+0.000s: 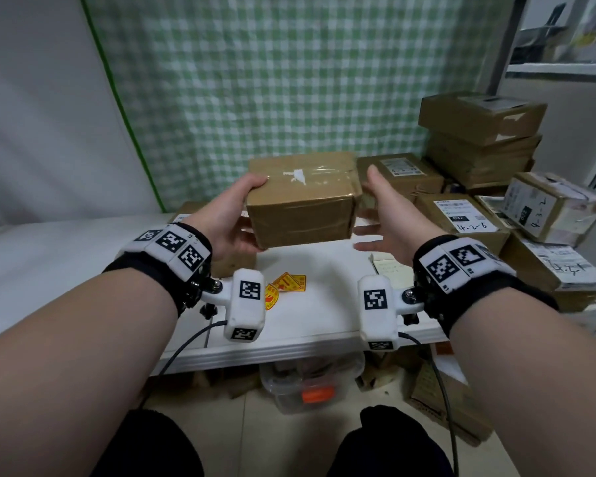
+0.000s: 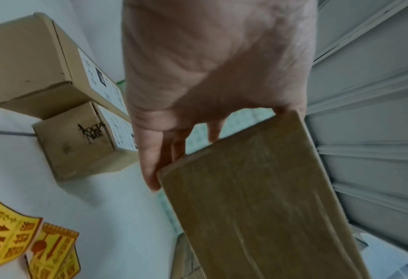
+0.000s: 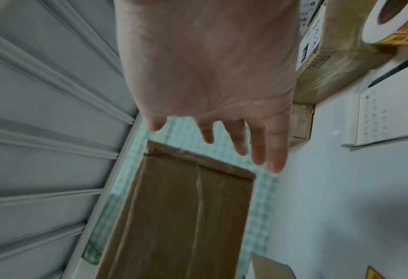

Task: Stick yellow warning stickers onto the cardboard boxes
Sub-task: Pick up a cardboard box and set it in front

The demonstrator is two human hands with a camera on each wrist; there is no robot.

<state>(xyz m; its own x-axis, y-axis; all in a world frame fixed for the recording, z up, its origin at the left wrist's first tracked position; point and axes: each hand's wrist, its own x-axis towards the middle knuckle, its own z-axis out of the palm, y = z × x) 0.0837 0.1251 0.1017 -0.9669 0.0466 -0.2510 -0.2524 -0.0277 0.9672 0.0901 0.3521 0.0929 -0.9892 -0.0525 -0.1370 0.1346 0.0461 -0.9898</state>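
A taped brown cardboard box (image 1: 301, 197) hangs in the air above the white table (image 1: 317, 304). My left hand (image 1: 231, 215) grips its left end, thumb on top and fingers underneath, as the left wrist view confirms with the box (image 2: 257, 198) against the fingers. My right hand (image 1: 389, 208) is spread just right of the box, fingers straight, a small gap to the box (image 3: 186, 207) in the right wrist view. Yellow warning stickers (image 1: 284, 285) lie loose on the table below, also seen as stickers (image 2: 26, 241) from the left wrist.
Several labelled cardboard boxes (image 1: 475, 173) are stacked along the table's right side, and two small boxes (image 2: 73, 117) sit at its left rear. A sticker roll (image 3: 394, 20) rests on a box. A notepad (image 1: 389, 266) lies right of centre. A plastic bin (image 1: 310, 383) stands under the table.
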